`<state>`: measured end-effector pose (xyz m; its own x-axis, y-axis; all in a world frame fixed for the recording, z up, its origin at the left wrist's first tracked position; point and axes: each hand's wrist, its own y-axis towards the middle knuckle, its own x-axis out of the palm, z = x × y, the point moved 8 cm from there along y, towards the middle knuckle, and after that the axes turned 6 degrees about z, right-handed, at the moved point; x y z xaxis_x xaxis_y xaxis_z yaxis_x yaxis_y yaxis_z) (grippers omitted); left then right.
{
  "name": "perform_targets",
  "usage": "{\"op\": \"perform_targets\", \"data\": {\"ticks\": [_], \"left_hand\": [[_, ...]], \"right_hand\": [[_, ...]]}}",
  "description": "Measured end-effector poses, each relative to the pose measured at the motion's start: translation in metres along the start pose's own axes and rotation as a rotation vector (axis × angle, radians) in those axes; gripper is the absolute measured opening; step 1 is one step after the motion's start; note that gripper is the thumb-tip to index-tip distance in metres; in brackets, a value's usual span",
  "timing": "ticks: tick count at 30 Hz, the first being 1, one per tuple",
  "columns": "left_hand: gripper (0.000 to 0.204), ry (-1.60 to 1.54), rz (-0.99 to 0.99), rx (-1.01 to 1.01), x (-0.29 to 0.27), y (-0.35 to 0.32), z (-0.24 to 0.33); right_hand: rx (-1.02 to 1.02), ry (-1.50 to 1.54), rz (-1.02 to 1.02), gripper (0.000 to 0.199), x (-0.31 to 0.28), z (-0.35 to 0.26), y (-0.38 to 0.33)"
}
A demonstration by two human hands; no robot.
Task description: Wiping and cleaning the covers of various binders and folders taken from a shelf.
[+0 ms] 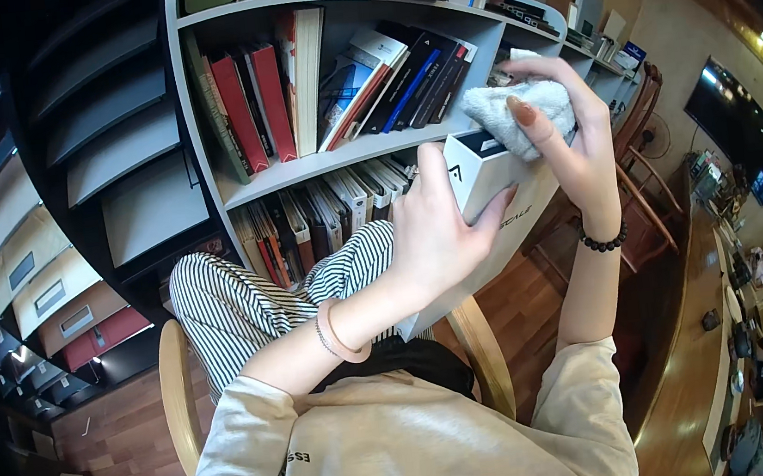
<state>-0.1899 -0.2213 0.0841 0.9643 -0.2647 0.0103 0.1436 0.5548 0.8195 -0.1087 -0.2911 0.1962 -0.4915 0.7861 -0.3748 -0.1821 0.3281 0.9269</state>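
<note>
My left hand grips a tall white box, shaped like a slipcase, with its fingers on one side and thumb on the broad face. The box is tilted above my lap, with dark marks on its surface and something dark showing at its top end. A fluffy light-grey cloth is bunched in my right hand, which is closed round it with the thumb in front. The cloth touches the top end of the box. The palm side of my left hand is hidden.
A grey bookshelf stands ahead, with upright and leaning books and folders below. Dark display racks are at the left. I sit in a wooden armchair. A wooden chair and a long wooden table are at the right, with people beyond.
</note>
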Motion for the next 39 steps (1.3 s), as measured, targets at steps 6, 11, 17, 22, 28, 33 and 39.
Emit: {"op": "perform_targets", "data": {"ticks": [6, 11, 17, 22, 28, 33, 39], "left_hand": [[0.065, -0.091, -0.049, 0.042, 0.006, -0.007, 0.008], [0.075, -0.233, -0.135, 0.088, 0.022, -0.025, 0.013], [0.082, -0.341, -0.066, 0.198, 0.03, -0.036, 0.021], [0.089, -0.295, -0.372, 0.372, 0.044, -0.044, 0.03], [0.082, -0.351, -0.161, 0.381, 0.052, -0.048, 0.023], [0.084, -0.336, -0.175, 0.405, 0.058, -0.055, 0.033], [0.082, -0.034, -0.253, 0.522, 0.063, -0.06, 0.059]], "right_hand": [[0.276, 0.287, -0.051, 0.027, 0.004, 0.053, -0.012], [0.239, 0.484, -0.039, 0.045, 0.011, 0.076, -0.014], [0.291, 0.803, -0.053, 0.059, 0.027, 0.098, -0.027], [0.295, 1.194, -0.006, 0.056, 0.016, 0.092, -0.034], [0.176, 1.159, -0.149, 0.042, 0.008, 0.062, -0.028], [0.018, 1.323, -0.328, 0.038, -0.005, 0.042, -0.024], [-0.183, 1.51, -0.53, 0.035, -0.017, 0.032, -0.027]]}}
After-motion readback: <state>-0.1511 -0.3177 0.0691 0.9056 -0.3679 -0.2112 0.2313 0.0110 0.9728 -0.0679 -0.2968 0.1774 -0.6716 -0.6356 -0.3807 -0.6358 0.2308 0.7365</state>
